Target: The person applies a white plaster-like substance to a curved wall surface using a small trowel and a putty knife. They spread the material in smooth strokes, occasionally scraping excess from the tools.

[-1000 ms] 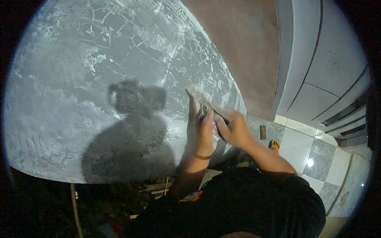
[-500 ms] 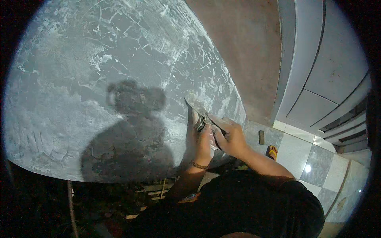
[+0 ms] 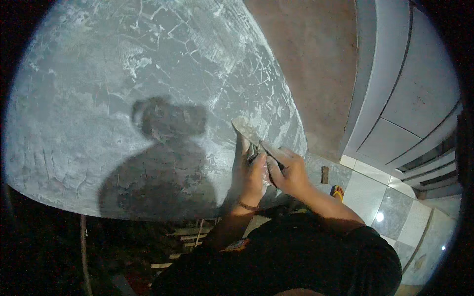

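My hands meet in front of my chest, over the lower right part of a rough grey plastered wall. A flat, rounded blade smeared with pale putty, like a putty knife, sticks out up and left from between them. Closed around its lower end is my left hand, with a dark band at the wrist. A crumpled silvery piece shows by the left thumb. My right hand is closed against the left, its whitened fingers pressed together; what they grip is hidden.
The shadow of my head and shoulders falls on the plaster. To the right stand a brown wall and a grey panelled door. A small block sits on the tiled floor. Wooden slats show below left.
The view has shifted slightly, so the wall and door sit a little differently in it. Both hands stay together around the putty knife, with only small finger movement.
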`<state>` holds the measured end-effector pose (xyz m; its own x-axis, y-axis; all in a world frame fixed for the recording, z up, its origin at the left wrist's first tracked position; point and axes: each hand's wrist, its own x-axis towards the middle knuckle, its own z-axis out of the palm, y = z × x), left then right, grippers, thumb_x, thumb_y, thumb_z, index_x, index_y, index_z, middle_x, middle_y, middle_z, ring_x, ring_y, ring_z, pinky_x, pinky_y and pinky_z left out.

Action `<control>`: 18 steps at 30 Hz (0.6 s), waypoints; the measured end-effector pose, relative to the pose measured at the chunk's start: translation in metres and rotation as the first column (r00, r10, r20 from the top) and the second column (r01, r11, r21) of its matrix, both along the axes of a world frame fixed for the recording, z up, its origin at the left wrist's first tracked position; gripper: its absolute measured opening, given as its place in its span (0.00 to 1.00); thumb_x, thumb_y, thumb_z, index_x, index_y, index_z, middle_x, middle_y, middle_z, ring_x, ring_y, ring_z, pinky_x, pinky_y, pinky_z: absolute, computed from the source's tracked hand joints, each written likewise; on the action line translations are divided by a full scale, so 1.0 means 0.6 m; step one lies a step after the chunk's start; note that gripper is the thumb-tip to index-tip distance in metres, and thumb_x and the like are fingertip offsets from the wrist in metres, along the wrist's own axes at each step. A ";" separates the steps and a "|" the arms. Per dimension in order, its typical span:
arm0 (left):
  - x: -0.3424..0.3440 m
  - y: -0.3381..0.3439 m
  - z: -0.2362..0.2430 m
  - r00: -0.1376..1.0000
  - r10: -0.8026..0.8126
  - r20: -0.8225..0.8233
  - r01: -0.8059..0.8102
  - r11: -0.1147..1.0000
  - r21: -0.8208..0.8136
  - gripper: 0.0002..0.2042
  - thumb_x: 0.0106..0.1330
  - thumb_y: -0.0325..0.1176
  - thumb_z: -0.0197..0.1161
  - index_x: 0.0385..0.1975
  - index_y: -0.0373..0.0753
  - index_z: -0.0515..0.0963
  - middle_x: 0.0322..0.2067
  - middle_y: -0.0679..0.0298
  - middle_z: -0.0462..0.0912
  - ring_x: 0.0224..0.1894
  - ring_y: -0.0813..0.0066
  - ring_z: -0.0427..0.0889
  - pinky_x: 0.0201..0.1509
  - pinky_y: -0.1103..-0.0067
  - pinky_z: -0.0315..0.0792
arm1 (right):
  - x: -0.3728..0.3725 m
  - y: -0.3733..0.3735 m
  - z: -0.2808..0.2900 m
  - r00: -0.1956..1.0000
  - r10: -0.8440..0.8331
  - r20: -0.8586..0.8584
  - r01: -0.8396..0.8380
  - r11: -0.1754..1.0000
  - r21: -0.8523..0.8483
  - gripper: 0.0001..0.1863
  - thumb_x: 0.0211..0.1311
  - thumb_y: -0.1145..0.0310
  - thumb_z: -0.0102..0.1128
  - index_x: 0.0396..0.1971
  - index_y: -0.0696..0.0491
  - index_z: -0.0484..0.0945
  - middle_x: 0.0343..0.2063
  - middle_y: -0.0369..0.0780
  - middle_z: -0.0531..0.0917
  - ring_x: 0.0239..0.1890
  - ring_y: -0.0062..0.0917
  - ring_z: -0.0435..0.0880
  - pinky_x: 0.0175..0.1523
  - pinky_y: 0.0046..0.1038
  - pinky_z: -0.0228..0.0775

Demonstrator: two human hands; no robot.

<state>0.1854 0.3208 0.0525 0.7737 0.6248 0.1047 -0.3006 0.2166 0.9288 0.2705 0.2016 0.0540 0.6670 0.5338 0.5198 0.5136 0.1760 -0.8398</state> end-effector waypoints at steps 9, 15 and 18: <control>-0.014 0.004 -0.007 0.999 -0.010 0.043 0.015 0.992 -0.126 0.34 0.75 0.32 0.60 0.80 0.40 0.59 0.57 0.66 0.77 0.56 0.77 0.77 0.61 0.74 0.74 | -0.011 -0.002 0.010 0.999 0.016 0.052 -0.016 1.000 0.006 0.24 0.69 0.75 0.64 0.65 0.52 0.83 0.29 0.47 0.81 0.31 0.38 0.82 0.39 0.36 0.74; -0.015 0.004 0.019 0.998 -0.031 0.063 0.041 0.986 -0.162 0.38 0.74 0.31 0.61 0.83 0.40 0.55 0.62 0.65 0.76 0.58 0.76 0.77 0.65 0.74 0.72 | -0.029 -0.001 0.020 0.999 -0.042 0.005 0.042 0.998 0.047 0.23 0.71 0.73 0.63 0.65 0.54 0.83 0.30 0.51 0.83 0.30 0.43 0.82 0.39 0.39 0.74; -0.022 0.000 0.015 0.998 0.004 0.057 0.001 0.995 -0.097 0.38 0.74 0.32 0.62 0.83 0.42 0.55 0.58 0.68 0.77 0.55 0.78 0.76 0.61 0.76 0.73 | -0.030 -0.002 0.014 0.999 -0.018 0.039 0.019 1.000 -0.013 0.23 0.71 0.73 0.63 0.65 0.54 0.82 0.30 0.52 0.83 0.30 0.44 0.82 0.40 0.40 0.73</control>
<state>0.1725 0.3207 0.0617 0.7673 0.6353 0.0876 -0.3532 0.3046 0.8846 0.2527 0.2002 0.0622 0.6561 0.5283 0.5389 0.5493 0.1553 -0.8211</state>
